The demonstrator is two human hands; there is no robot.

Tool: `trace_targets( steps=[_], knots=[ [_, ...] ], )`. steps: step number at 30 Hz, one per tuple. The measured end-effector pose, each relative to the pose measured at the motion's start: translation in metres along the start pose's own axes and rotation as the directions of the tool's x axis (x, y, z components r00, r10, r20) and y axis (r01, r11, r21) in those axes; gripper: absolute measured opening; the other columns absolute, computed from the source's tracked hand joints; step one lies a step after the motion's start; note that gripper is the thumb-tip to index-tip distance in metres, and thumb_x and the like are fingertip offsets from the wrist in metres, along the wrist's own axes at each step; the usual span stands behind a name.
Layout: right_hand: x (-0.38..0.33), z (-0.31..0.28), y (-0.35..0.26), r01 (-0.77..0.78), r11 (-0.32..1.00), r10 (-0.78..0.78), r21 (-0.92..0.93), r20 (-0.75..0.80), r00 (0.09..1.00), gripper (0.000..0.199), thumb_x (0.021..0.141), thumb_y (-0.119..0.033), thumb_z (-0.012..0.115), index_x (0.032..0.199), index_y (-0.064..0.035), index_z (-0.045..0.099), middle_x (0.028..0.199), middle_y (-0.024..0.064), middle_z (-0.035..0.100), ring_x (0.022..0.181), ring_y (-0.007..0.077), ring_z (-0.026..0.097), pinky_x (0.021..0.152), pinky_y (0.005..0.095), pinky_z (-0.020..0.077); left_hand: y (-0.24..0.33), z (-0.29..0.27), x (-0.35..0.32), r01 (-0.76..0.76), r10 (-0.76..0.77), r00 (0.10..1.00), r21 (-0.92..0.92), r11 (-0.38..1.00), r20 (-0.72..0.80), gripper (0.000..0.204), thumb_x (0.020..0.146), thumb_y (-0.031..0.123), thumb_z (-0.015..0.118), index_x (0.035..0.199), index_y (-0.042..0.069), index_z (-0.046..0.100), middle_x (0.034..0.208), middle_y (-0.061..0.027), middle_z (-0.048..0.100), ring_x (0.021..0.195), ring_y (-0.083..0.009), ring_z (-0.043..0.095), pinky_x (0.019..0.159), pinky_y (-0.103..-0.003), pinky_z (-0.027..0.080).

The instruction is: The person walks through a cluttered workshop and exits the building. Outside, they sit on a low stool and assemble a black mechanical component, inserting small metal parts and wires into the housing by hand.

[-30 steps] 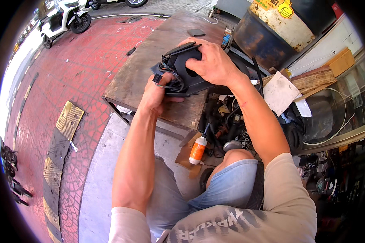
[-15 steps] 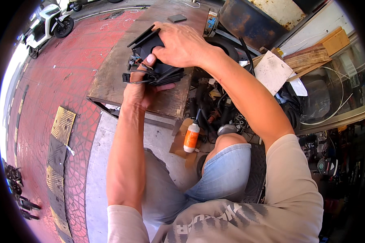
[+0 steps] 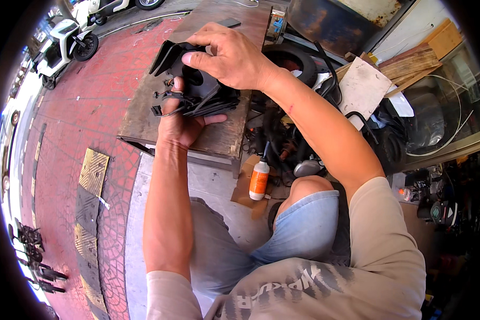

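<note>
Black plastic housing (image 3: 197, 88) with loose wires at its left end, held up over the near half of a worn wooden bench (image 3: 144, 114). Left hand (image 3: 182, 120) beneath it, palm up, fingers curled closed around the underside and thumb side pressed to the wired end. Right hand (image 3: 232, 56) on top, fingers wrapped firmly over the upper edge, thumb tip pressed against the top face. Both grips tight on the housing, no gap showing. Housing tilted, its flared end pointing toward the far left corner of the bench. Small dark flat piece (image 3: 228, 22) lying near the far edge of the bench. Orange-and-white bottle (image 3: 259, 180) standing upright on cardboard on the ground, just off the near right corner. Black tyre (image 3: 293, 58) and tangled dark parts beside the right edge. White scooter (image 3: 64, 45) parked on red paving, well apart, beyond the far left corner.
</note>
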State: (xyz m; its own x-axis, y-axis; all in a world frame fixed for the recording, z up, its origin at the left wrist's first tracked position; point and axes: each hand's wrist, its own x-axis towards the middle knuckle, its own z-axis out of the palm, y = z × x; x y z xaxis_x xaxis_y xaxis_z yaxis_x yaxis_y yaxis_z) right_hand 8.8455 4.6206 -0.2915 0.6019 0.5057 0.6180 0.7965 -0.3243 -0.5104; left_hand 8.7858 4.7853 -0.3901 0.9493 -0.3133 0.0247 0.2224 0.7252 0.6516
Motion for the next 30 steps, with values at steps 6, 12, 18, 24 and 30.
trace_targets(
  steps=[6,12,18,24,30],
  knots=[
    [0.003,-0.003,0.018,-0.165,0.885,0.14,0.435,0.09,0.986,0.027,0.1,-0.028,0.059,0.112,-0.0049,0.068,0.094,-0.0022,0.067,0.078,0.0037,0.058,0.068,0.0226,0.0464,-0.001,0.0,0.001,0.004,-0.004,1.0,-0.036,0.999,-0.01,0.072,0.093,0.063,0.058,0.141,0.01,0.052,0.129,-0.0165,0.066,0.109,-0.0349,0.07,0.078,-0.054,0.064],
    [0.003,0.007,0.013,-0.253,0.686,0.259,0.682,0.095,0.961,0.03,0.095,-0.025,0.06,0.098,0.003,0.069,0.085,0.0038,0.07,0.078,0.0081,0.061,0.071,0.0248,0.0498,-0.003,-0.008,0.002,0.01,-0.009,1.0,-0.064,0.998,0.013,0.056,0.095,0.044,0.061,0.137,0.007,0.055,0.125,-0.0174,0.068,0.106,-0.0346,0.071,0.078,-0.056,0.064],
    [-0.002,-0.005,0.0,-0.264,0.36,0.407,0.895,0.103,0.907,0.025,0.099,-0.025,0.06,0.102,-0.0016,0.069,0.09,0.0047,0.071,0.07,0.009,0.064,0.055,0.0237,0.0473,-0.001,-0.012,0.003,0.015,-0.013,1.0,-0.053,0.998,0.028,0.05,0.089,0.033,0.066,0.129,0.004,0.059,0.121,-0.0181,0.07,0.104,-0.0382,0.071,0.075,-0.057,0.064],
    [-0.031,-0.048,0.07,-0.32,0.867,0.472,0.382,-0.421,0.775,0.032,0.091,-0.034,0.07,0.089,-0.0018,0.072,0.071,0.0046,0.069,0.059,0.0138,0.062,0.053,0.0311,0.0476,-0.002,-0.019,0.001,0.013,0.017,0.996,-0.317,0.948,0.093,0.067,0.086,0.044,0.067,0.139,0.005,0.055,0.13,-0.0213,0.065,0.109,-0.0452,0.067,0.079,-0.064,0.061],
    [-0.061,-0.022,0.064,-0.386,0.895,0.349,-0.222,-0.19,0.918,0.034,0.091,-0.034,0.067,0.095,0.0,0.07,0.086,0.0222,0.071,0.089,0.0406,0.069,0.081,0.0466,0.0535,-0.008,-0.013,0.005,-0.058,0.084,0.994,-0.331,0.942,0.064,0.079,0.082,0.049,0.072,0.147,0.011,0.049,0.144,-0.0168,0.056,0.126,-0.0432,0.058,0.096,-0.066,0.051]
  ],
)
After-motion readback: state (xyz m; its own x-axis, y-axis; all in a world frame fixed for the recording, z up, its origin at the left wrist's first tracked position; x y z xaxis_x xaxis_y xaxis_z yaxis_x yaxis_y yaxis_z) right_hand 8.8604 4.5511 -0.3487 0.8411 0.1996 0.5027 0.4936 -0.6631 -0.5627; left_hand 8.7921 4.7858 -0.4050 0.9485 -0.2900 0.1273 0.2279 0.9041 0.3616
